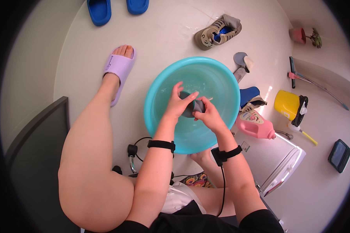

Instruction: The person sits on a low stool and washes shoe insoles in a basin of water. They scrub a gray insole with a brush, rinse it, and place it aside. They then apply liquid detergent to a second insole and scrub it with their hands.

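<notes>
A turquoise plastic basin (192,148) with water in it stands on the floor before me. Over its middle, both my hands hold a small dark grey cloth item (187,111), perhaps a sock or a shoe part; which one I cannot tell. My left hand (179,100) has its thumb across the item's upper part, with some fingers raised on the far side. My right hand (207,112) pinches its lighter, folded right end between thumb and fingers. Black straps go round both forearms, and a cable runs from the right one.
Right of the basin lie a pink detergent bottle (256,125), a blue insole (248,95) and grey pieces (239,74). A laced shoe (218,32) stands beyond the basin. Farther right is a yellow bin (286,104). Blue slippers (99,11) lie at the far left.
</notes>
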Demonstrator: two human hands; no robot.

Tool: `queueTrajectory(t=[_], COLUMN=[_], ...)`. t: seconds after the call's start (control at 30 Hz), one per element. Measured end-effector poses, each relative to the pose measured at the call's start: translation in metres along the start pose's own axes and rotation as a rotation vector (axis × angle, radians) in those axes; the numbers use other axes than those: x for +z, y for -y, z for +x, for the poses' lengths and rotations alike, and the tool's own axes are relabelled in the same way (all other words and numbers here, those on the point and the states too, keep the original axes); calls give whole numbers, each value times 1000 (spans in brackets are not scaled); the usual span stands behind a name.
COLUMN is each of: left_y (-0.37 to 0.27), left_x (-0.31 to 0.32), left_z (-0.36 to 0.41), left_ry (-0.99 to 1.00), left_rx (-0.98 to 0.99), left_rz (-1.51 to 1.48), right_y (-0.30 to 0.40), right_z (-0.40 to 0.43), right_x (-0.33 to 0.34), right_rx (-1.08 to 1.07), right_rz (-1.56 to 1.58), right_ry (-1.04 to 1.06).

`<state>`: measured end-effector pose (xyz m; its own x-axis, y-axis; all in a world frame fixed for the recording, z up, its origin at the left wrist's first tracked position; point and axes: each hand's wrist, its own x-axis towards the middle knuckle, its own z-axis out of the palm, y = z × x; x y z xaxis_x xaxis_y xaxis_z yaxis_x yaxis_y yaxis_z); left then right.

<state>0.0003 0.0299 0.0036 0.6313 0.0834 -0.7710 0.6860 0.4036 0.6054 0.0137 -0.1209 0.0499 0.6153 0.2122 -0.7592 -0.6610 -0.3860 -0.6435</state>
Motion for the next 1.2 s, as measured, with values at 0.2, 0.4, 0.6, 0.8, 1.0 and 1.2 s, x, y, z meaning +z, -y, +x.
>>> queueTrajectory(t=[0.2, 0.4, 0.6, 0.8, 1.0, 1.2], left_y=[3, -7, -10, -9, -8, -8], left_x=[-12, 2, 15, -5, -9, -15], left_z=[1, 2, -2, 0, -1, -7], left_ry=[242, 220, 126, 255, 508, 636], left_rx=[-49, 234, -76, -29, 52, -86], left_rz=[-58, 293, -133, -173, -77, -694], right_y=[14, 18, 16, 13, 26, 23], right_z=[-12, -17, -17, -1, -5, -13], right_x=[-11, 7, 39, 36, 8, 14], right_rx=[132, -243, -321, -93, 449, 623], right_rz=[-2, -590, -560, -704, 34, 743], right_ry=[113, -114, -160, -295, 207, 519])
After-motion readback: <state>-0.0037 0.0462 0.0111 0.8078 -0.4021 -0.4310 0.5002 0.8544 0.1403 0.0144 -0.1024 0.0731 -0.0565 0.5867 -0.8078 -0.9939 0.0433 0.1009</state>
